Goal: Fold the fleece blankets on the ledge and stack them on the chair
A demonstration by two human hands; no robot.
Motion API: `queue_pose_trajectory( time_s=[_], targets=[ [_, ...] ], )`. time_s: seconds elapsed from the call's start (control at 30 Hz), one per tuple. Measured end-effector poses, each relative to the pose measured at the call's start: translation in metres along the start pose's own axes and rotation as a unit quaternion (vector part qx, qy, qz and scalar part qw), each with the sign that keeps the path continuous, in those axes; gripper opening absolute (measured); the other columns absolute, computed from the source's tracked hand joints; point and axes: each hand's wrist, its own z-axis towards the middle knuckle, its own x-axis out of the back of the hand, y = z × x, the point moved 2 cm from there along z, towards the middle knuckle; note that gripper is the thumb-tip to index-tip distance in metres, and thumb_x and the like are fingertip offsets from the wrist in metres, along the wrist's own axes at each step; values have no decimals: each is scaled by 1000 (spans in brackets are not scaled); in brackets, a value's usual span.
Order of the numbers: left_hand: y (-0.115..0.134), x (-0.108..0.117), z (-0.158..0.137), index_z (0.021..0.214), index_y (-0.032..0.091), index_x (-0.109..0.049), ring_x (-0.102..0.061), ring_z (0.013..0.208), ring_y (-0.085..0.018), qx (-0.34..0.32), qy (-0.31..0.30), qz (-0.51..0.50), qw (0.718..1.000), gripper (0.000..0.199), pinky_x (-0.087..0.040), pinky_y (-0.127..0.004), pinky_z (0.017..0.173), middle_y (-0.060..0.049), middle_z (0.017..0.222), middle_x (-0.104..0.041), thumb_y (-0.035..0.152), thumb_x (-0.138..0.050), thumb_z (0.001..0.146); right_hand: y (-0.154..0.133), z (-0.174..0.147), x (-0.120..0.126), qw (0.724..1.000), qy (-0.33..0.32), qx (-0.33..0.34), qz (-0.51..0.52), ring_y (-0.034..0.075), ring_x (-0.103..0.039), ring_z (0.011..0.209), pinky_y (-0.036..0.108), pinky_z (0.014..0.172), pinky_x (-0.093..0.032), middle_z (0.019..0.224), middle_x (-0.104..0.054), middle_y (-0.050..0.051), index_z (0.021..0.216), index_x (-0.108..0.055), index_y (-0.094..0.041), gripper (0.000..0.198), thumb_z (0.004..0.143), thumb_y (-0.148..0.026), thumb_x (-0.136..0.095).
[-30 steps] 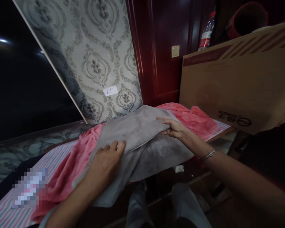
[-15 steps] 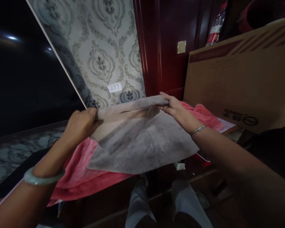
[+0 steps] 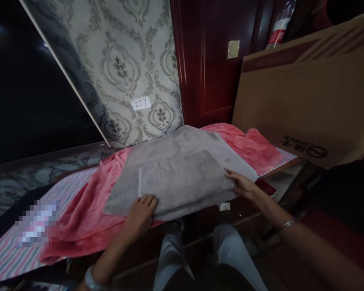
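Note:
A soft grey cloth [image 3: 170,141] lies spread over a pink blanket [image 3: 87,206], with one part folded over into a rectangular flap [image 3: 182,178] on top. My left hand [image 3: 142,212] is closed on the flap's near left corner, fingers on top and thumb hidden. At the flap's right side my right hand [image 3: 241,184] grips the edge, with its fingers closed on the cloth. A small reddish mark [image 3: 227,160] shows on the cloth's right part.
Under the blanket lies a striped sheet [image 3: 75,188] on a bench or table. A large cardboard box [image 3: 300,93] stands at the right, with a plastic bottle [image 3: 280,30] behind it. Patterned wallpaper [image 3: 124,72] and a dark red door panel [image 3: 206,60] rise behind; a dark screen [image 3: 33,89] is at left.
Both hands have come down and nearer to me, laying the raised far edge of the grey cloth over as a flap. The cloth now rests flatter on the blanket.

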Motion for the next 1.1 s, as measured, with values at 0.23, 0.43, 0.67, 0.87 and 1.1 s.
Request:
queue_pose_trajectory(
  time_s=[0.23,0.43,0.67,0.87,1.1],
  targets=[
    [-69,12,7,112,18,-66,-65,111,-27,262,165,-447,839,35,-53,-38,95,-12,119,-70,28,-64,78,-4,21,2,999,-23,-22,-39,28,-72,85,43,78,-61,89,-76,10,100,-67,-23,26,80,-39,-68],
    [-81,-3,31,134,12,-51,-70,71,-17,368,97,-604,700,57,-53,-26,62,-9,95,-73,28,-68,83,-13,30,1,995,-41,-29,-85,27,-71,83,43,83,-58,89,-76,11,92,-68,-22,27,78,-45,-70],
    [-78,2,47,144,17,-45,-71,96,-20,368,153,-593,700,70,-56,-26,75,-14,123,-67,27,-73,81,-37,40,-15,989,-12,17,-143,26,-70,86,39,85,-58,98,-76,9,92,-71,-23,26,76,-43,-73],
    [-72,0,50,108,14,-68,-73,82,-25,364,150,-637,663,44,-58,-32,72,-9,89,-75,31,-81,70,-34,51,-19,982,-41,50,-175,29,-69,100,44,92,-56,121,-71,13,118,-69,-22,55,66,-34,-79],
    [-75,29,65,94,13,-70,-69,60,-20,338,171,-654,654,27,-56,-28,57,-5,68,-71,24,-79,71,-69,37,-39,948,-57,199,-243,29,-50,133,44,114,-40,155,-47,7,148,-49,-25,87,65,-29,-73]
  ],
)
